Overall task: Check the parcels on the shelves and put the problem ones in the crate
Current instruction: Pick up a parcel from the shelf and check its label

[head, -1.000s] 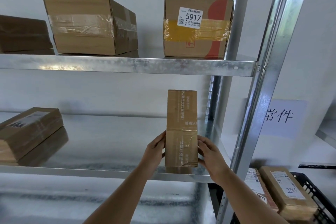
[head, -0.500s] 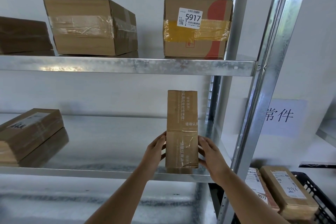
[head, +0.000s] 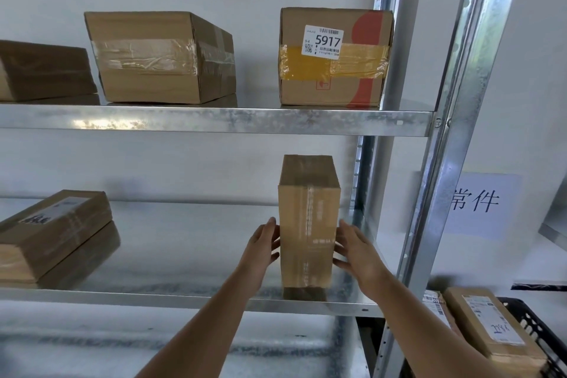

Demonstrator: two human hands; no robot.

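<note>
Far left on the upper shelf sat a dark brown box, cut off by the frame edge; next to it was a plain carton wrapped with clear tape, angled a bit; under those, on the middle shelf, a flat parcel lay at the left with a white label on top that I couldn't read, too blurry; it looked like it was stacked on another flat one, though the metal was shiny enough that it might've just been a reflection.

Moving right, the left hand was flat against the left side of a tall narrow parcel, fingers stretched out and pressed to the cardboard; that parcel stood upright near the right end of the middle shelf, close to the front edge, tape running down its front; the right hand was doing the same on the other side, open palm, fingers spread against the box; so both were squeezing it between them, not curled around anything.

Above it, on the upper shelf, was a box with yellow tape and a label reading 5917; right of the steel upright there was a paper sign on the wall; bottom right corner, a black crate already had two labelled parcels in it.
</note>
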